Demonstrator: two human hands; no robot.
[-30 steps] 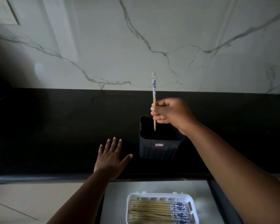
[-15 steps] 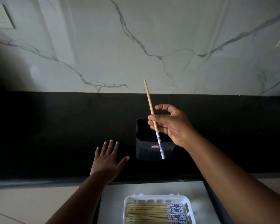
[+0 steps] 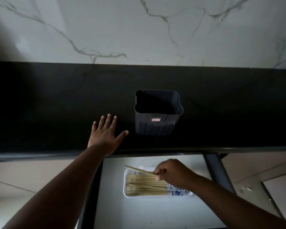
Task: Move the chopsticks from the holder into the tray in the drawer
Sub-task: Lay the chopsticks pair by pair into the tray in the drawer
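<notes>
A dark square holder (image 3: 156,123) stands on the black counter, and its inside looks dark with no chopsticks showing. Below it, in the open drawer, a white tray (image 3: 124,182) holds several wooden chopsticks (image 3: 145,185) with blue-patterned ends, laid side by side. My right hand (image 3: 173,173) is over the tray's far right part, shut on one chopstick (image 3: 139,170) that slants up to the left over the tray's rim. My left hand (image 3: 106,134) lies flat on the counter to the left of the holder, fingers spread.
The black counter (image 3: 56,104) runs the full width under a white marbled wall (image 3: 139,30). The pale drawer floor (image 3: 147,212) spreads around the tray, with a dark drawer rail (image 3: 218,172) on the right. Light cabinet fronts sit to either side.
My right hand has come down from above the holder to the tray in the drawer, carrying the chopstick. The view has tilted downward. My left hand stays flat on the counter.
</notes>
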